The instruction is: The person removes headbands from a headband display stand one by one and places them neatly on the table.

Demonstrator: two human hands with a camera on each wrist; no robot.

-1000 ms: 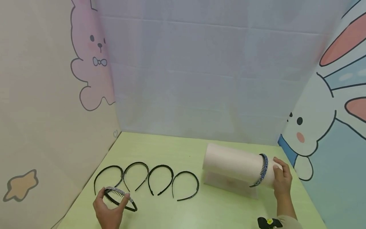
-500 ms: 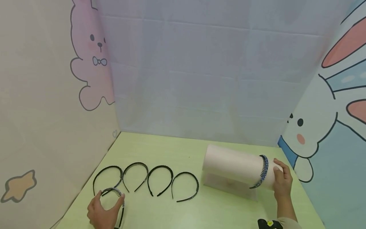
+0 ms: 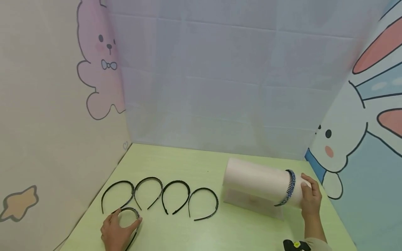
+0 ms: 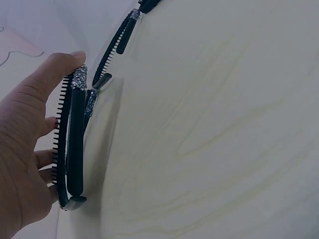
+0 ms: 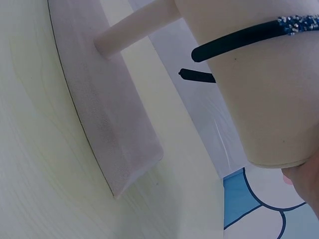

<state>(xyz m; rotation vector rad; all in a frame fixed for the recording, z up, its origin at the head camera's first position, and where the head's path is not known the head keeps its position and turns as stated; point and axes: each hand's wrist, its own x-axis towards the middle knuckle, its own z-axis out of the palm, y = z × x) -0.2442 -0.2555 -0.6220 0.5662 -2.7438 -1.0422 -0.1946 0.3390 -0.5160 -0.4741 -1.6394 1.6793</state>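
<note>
My left hand [image 3: 116, 233] holds a black toothed headband [image 4: 76, 144] with silver glitter, thumb on one side and fingers on the other. In the head view that headband lies low over the table's front left, its lower part partly behind the hand. At the right, my right hand [image 3: 310, 200] grips the near end of a white padded cylinder [image 3: 254, 176] on a display stand. Around the cylinder, close to that hand, sits a headband with blue glitter [image 3: 291, 186]. Its two black tips poke out below the cylinder in the right wrist view.
A row of several black headbands [image 3: 178, 181] lies across the left and middle of the pale green table [image 3: 176, 160]. The stand's flat base [image 5: 104, 109] rests on the table, joined to the cylinder by a short post [image 5: 137, 28]. Cartoon-printed curtains surround the table.
My left hand has lowered and turned the glitter headband, bringing it nearer the table below the row's left end. The right hand has stayed on the cylinder's end.
</note>
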